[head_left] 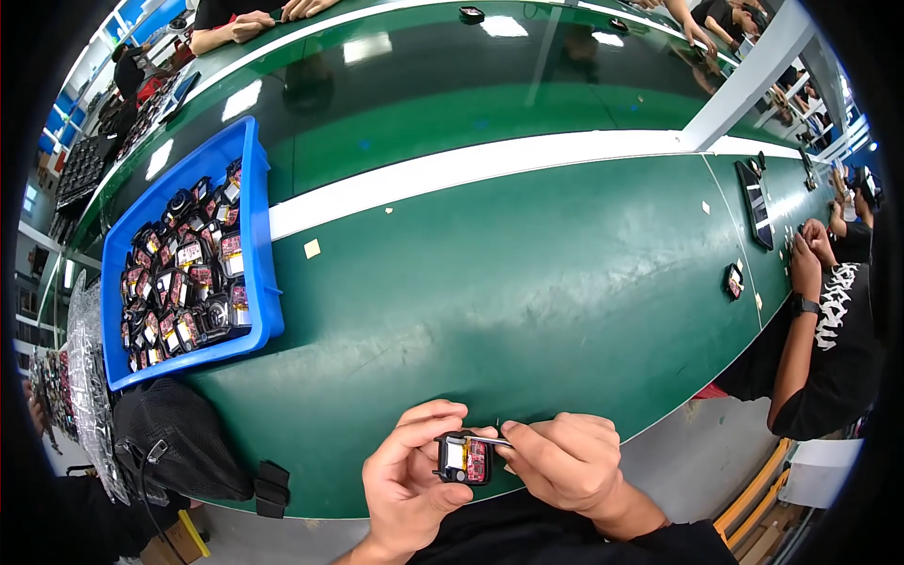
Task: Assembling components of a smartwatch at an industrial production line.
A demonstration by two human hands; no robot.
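A green worktop spreads out ahead of the fingers and to both sides of them, and past its white edging strip, farther from the fingers, runs a glossy green surface. Well to the right of the right fingers, a co-worker in a black shirt sits at the bench with both hands raised together over it. Well ahead and to the left of the left fingers stands a blue bin, heaped with small black-cased units showing red boards. Nearer the left fingers, but apart from them on that same side, a black mesh bag slumps at the bench edge, with clear plastic wrap beyond it. The left hand is partly curled, its thumb below and fingers above, gripping a small open unit by its left side; the right hand is bent closed, thumb and forefinger pinching a slim metal tool. Far ahead and right of the right fingers lies a long dark tray. The open unit sits between the two hands, its red board and pale block facing up. The tool reaches leftward from the right fingertips across the unit's upper edge; whether its tip touches is unclear.
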